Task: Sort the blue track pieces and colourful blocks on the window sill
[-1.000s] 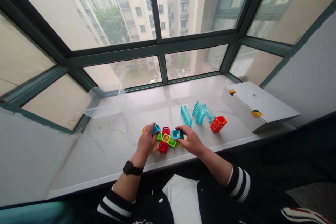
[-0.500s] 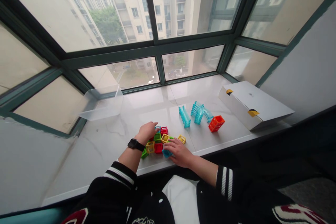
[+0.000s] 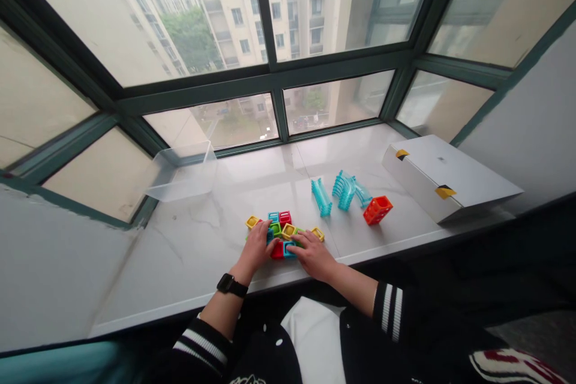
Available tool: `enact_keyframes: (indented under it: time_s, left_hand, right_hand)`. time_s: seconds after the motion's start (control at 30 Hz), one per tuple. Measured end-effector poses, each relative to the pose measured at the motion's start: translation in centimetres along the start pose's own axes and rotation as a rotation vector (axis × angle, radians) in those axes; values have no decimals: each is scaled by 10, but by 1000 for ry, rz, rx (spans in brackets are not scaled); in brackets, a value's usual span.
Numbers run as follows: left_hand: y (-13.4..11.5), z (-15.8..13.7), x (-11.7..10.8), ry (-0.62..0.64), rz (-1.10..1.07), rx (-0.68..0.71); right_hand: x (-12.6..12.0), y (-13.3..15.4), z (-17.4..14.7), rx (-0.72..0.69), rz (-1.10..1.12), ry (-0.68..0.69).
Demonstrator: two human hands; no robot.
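Several red, yellow, green and blue see-through toy cubes sit in a cluster near the sill's front edge. My left hand [image 3: 257, 247] lies over the cluster's left side, fingers stretched forward and thumb apart, reaching toward a red cube [image 3: 277, 251]; its palm hides some cubes. From the right, my right hand [image 3: 315, 257] rests with extended fingers against a blue cube [image 3: 289, 249]. A yellow cube [image 3: 289, 230] shows between the hands. Another yellow cube [image 3: 318, 234] lies just beyond my right hand. At the cluster's far side are a blue cube [image 3: 273, 216] and a red cube [image 3: 285, 217].
Light-blue clear track pieces [image 3: 321, 198] lie behind and right of the cubes, beside an orange-red block tower piece [image 3: 378, 210]. A clear plastic bin [image 3: 182, 183] stands at back left. A white box [image 3: 454, 171] with yellow-black tabs is at right. Window frames border the marble sill [image 3: 211, 252].
My left hand has drawn back toward me from the far side of the cubes, uncovering a yellow cube at far left. The blue cube by my right hand now sits against the red one.
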State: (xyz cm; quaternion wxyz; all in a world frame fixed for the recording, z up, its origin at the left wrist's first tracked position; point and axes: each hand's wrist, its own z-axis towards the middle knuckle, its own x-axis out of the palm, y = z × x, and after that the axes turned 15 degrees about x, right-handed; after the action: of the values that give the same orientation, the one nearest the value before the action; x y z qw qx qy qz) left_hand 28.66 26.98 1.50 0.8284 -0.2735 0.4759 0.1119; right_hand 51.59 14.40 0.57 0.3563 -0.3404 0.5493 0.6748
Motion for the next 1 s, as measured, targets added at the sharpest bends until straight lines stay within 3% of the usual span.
enact_keyframes:
  time_s: [0.27, 0.5, 0.6, 0.67, 0.7, 0.8, 0.87, 0.93, 1.0]
  left_hand:
    - [-6, -18, 8, -58, -8, -59]
    - [-16, -20, 8, 90, 145, -39]
    - [-20, -20, 6, 125, 205, -46]
    - [-23, -20, 4, 141, 252, -75]
    - [-24, -20, 4, 151, 273, -89]
    - [-28, -18, 3, 188, 292, -103]
    - [-30, -17, 2, 190, 288, -97]
    - [-30, -16, 2, 170, 289, -100]
    - [-30, -15, 2, 146, 290, -106]
  right_hand:
    - [-1, -2, 3, 18, -25, 6]
    - [0, -4, 5, 31, 19, 3]
    - [-19, -1, 6, -40, 41, -71]
    - [-50, -6, 8, -65, 47, -209]
    - [-69, -13, 8, -29, 45, -312]
    - [-134, -50, 7, 252, -42, -655]
    - [-166, -82, 3, 512, -141, -742]
    - [-183, -111, -3, 735, -199, -636]
    - [-187, -130, -10, 851, -189, -396]
